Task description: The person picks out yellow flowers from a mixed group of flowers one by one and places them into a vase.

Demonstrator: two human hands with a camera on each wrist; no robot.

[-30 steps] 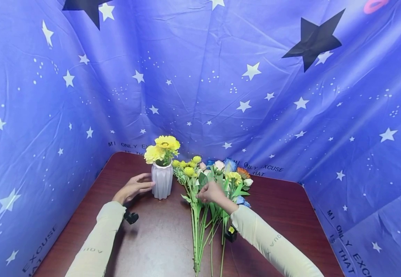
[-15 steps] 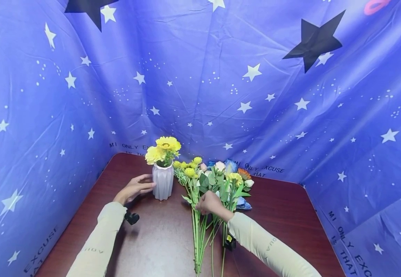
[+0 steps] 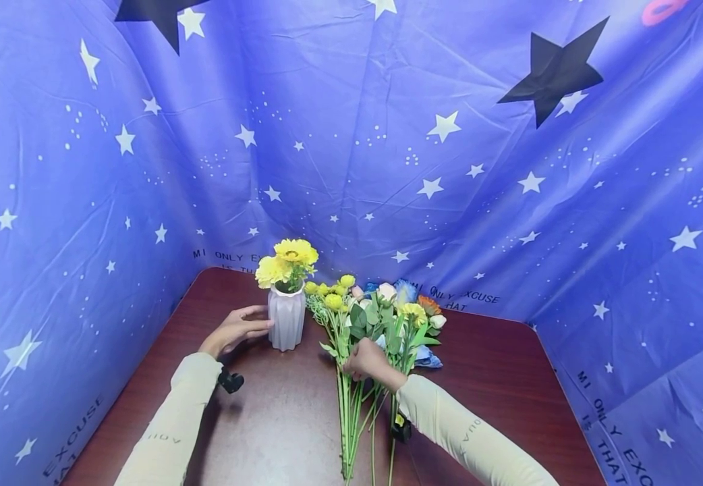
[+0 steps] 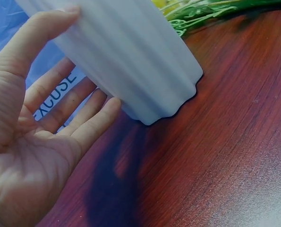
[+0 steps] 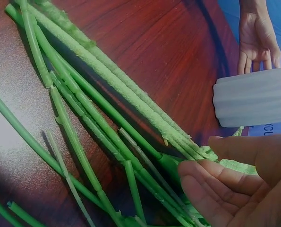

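Note:
A pale, ribbed vase stands upright on the table, holding yellow flowers. The left hand is beside it; in the left wrist view the thumb and fingertips touch the vase's side, fingers loosely extended. Right of the vase lies a bunch of flowers with long green stems. Over these stems is the right hand. In the right wrist view its thumb and index finger pinch light-green fuzzy flower stems near a small leaf. Part of the stems is hidden by the hand.
The dark red-brown table is enclosed by a blue star-printed cloth. Yellow, white, pink, orange and blue flower heads lie toward the back. Several loose stem ends spread toward the front edge.
The right hand has moved slightly down along the stems and toward the person. The left hand stays beside the vase. The whole view shifts a little.

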